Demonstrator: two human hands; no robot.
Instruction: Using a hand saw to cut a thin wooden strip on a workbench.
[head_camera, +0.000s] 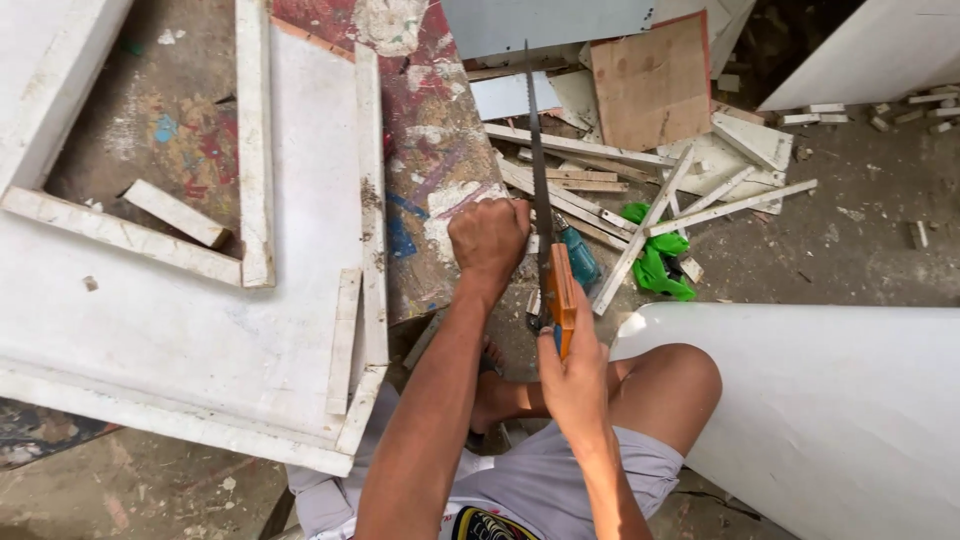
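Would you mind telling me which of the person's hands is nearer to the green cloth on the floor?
The right hand, gripping the saw's orange handle, is nearer; the green cloth lies just up and right of it. The left hand, fisted at the board edge, sits farther left, beyond the saw blade.

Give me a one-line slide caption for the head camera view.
Right hand grips an orange-handled handsaw while the left hand steadies the paint-stained board.

My bench is a paint-stained board, red and white patches. On it lies a white panel with a square cut-out, thin white strips along its edges. Beyond, on the dirt floor, a heap of white offcuts, a brown board, a green rag.
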